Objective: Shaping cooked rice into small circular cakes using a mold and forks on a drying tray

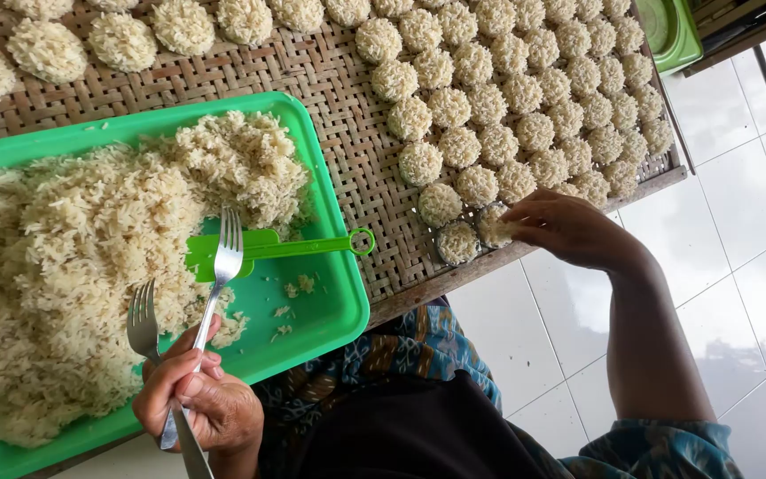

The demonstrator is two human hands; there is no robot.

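Gripped together in the left hand [199, 401] at seven o'clock in my view are two metal forks [214, 275], fingers curled tight round both handles, tines pointing up toward twelve. Their prongs hover over a heap of pale cooked rice [73, 266] that fills most of a green plastic tray [330, 310]. On the tray's bare corner, just at three o'clock from the fork tips, lies a green plastic mould with a ringed handle [277, 244], with a few loose grains scattered below it.

Over at three o'clock I see the right hand [565, 229], fingers pinched narrow on a small round rice cake [494, 226], pressing it onto the woven bamboo mat [347, 115] at the mat's near edge. A second cake [457, 241] sits just beside it toward nine o'clock. From there, toward twelve and one o'clock, rows of finished rice cakes [525, 98] cover the mat, touching one another; larger ones [121, 40] line the far edge at eleven o'clock.

Beyond the mat at one o'clock a green container [671, 31] shows in part. White floor tiles [738, 222] run down the right side, and patterned blue cloth [418, 346] lies at six o'clock
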